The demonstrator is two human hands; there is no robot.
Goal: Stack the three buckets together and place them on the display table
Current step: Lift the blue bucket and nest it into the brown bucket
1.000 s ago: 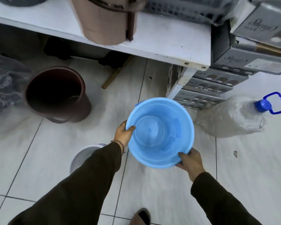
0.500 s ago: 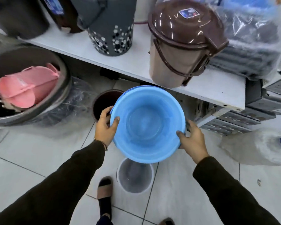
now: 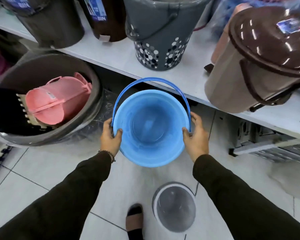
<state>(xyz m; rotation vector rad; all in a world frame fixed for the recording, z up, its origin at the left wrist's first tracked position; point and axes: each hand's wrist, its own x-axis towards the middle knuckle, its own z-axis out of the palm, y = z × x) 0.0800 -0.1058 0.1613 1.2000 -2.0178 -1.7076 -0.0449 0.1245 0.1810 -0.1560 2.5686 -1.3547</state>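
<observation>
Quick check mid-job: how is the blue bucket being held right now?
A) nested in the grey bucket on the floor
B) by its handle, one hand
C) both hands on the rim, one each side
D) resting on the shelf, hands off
C: the left hand and right hand grip opposite sides of the blue bucket rim, held above the floor; its handle is untouched.

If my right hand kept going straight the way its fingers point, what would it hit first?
Probably the front edge of the white display shelf; the right hand points up-frame beside the round blue plastic bucket, though depth is unclear.

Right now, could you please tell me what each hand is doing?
Left hand: closed on the rim of the blue bucket.
Right hand: closed on the blue bucket's opposite rim.
</observation>
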